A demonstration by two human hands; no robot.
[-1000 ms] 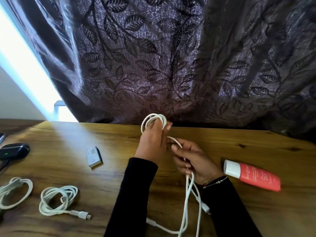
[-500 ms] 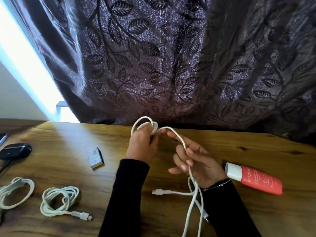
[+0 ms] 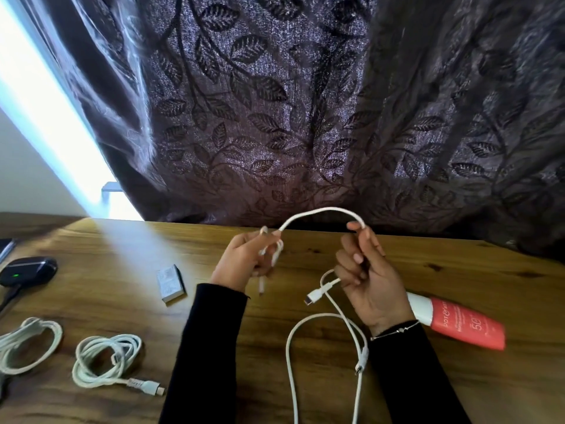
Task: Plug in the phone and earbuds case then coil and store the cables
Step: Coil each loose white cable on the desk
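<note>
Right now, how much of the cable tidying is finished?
Looks done: two coiled white cables lie on the table, and the earbuds case has a lead attached and a green light on. In hand: the left hand and right hand hold a third cable, mostly loose. Left: finish coiling, store all three.

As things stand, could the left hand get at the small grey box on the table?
Probably not yet: the path to the grey box looks free, but the left hand grips the white cable.
</note>
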